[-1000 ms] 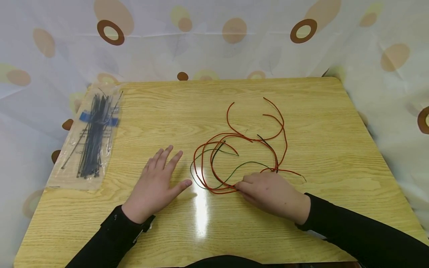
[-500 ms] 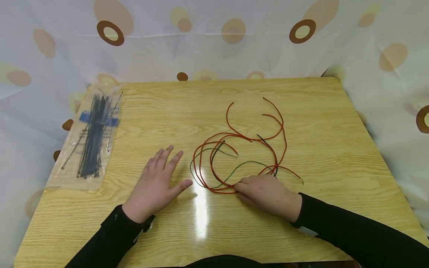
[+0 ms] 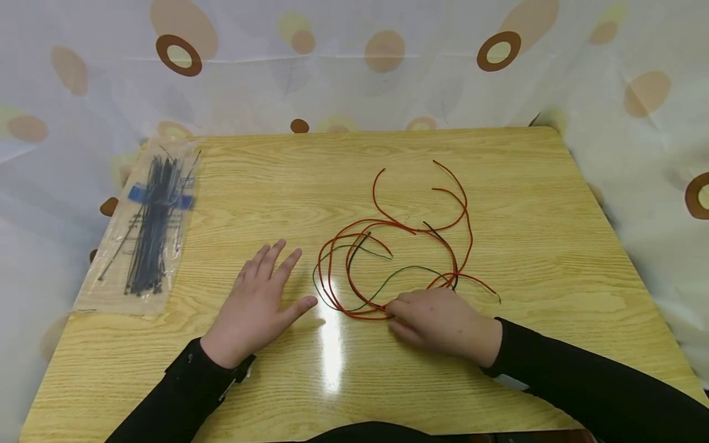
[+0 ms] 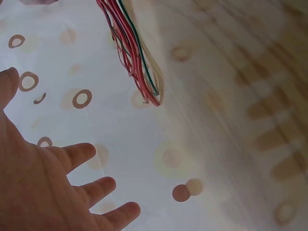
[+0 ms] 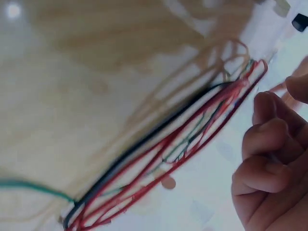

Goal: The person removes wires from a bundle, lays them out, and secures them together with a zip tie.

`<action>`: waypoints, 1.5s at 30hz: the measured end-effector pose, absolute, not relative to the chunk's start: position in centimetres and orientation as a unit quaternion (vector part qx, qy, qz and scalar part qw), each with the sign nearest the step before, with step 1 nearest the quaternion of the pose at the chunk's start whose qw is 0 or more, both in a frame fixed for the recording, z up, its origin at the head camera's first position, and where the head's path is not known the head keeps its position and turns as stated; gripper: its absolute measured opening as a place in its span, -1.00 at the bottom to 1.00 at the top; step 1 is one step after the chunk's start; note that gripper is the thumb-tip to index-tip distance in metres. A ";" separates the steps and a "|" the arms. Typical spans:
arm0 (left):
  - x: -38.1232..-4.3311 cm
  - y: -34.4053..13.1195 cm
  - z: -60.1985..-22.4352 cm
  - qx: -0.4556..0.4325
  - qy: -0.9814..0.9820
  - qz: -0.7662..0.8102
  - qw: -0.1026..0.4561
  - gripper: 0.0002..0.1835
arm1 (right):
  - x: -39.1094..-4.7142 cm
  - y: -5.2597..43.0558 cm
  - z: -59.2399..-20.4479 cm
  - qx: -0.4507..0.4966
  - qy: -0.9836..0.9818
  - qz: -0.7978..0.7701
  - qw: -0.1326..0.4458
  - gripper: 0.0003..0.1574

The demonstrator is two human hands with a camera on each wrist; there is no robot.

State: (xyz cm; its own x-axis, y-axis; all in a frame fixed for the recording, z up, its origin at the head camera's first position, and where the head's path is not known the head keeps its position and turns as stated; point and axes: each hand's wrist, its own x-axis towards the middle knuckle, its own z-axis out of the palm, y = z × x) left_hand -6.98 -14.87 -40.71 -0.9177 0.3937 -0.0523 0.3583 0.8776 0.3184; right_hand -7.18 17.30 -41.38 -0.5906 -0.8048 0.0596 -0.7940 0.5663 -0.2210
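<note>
A loose tangle of red, green and black wires (image 3: pixel 338 271) lies on the wooden table (image 3: pixel 266 184), right of its middle. My left hand (image 3: pixel 257 307) has its fingers spread above the table, just left of the wires, and holds nothing. Over the near right part of the tangle is my right hand (image 3: pixel 437 320), hiding some wires beneath it. In the right wrist view its fingers (image 5: pixel 264 139) are loosely curled with no wire visible between them. The bunched wires (image 5: pixel 159 154) run past them there, apart from the fingers.
A clear plastic bag of black cable ties (image 3: pixel 152 227) with a blue band lies at the table's left edge. A white patterned sheet (image 3: pixel 332 67) hangs behind the table and at both sides.
My right hand has shifted slightly left, and the short red wire end beside its wrist has moved a little. The left hand has stayed in place.
</note>
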 end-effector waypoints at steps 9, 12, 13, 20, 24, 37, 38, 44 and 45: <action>-7.0 -14.8 -40.7 0.196 0.968 0.149 0.058 -0.04 | -11.5 20.5 -39.4 -0.339 0.928 -0.152 0.026 -0.84; -6.9 -14.8 -40.7 0.192 0.968 0.148 0.057 -0.05 | -14.1 22.6 -39.2 -0.282 0.948 -0.141 0.034 -0.80; -6.9 -14.9 -40.7 0.191 0.969 0.148 0.057 -0.05 | -14.9 23.3 -39.2 -0.266 0.954 -0.133 0.035 -0.80; -6.9 -14.9 -40.6 0.189 0.969 0.149 0.062 -0.05 | -18.4 26.7 -40.5 -0.241 0.966 -0.077 0.043 -0.76; -6.9 -14.9 -40.7 0.187 0.969 0.145 0.064 -0.04 | -19.0 26.9 -41.6 -0.276 0.959 -0.053 0.038 -0.75; -7.1 -14.8 -40.8 0.192 0.969 0.146 0.058 -0.04 | -20.3 26.5 -42.4 -0.308 0.949 -0.055 0.018 -0.92; -7.1 -14.8 -40.8 0.192 0.969 0.146 0.058 -0.04 | -20.4 26.5 -42.5 -0.307 0.950 -0.055 0.020 -0.93; -7.2 -14.8 -40.8 0.192 0.968 0.147 0.059 -0.04 | -21.0 26.4 -42.8 -0.285 0.956 -0.061 0.028 -0.93; -7.2 -14.8 -40.8 0.192 0.968 0.148 0.059 -0.04 | -21.1 26.3 -42.8 -0.279 0.958 -0.063 0.029 -0.92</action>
State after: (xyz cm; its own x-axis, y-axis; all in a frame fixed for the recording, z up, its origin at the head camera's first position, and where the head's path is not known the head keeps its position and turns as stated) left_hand -7.17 -14.79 -40.81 -0.9193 0.3893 -0.0575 0.3545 0.8826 0.3087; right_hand -21.08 26.35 -42.84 -0.8428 -0.5379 -0.0202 -0.5307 0.8365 -0.1366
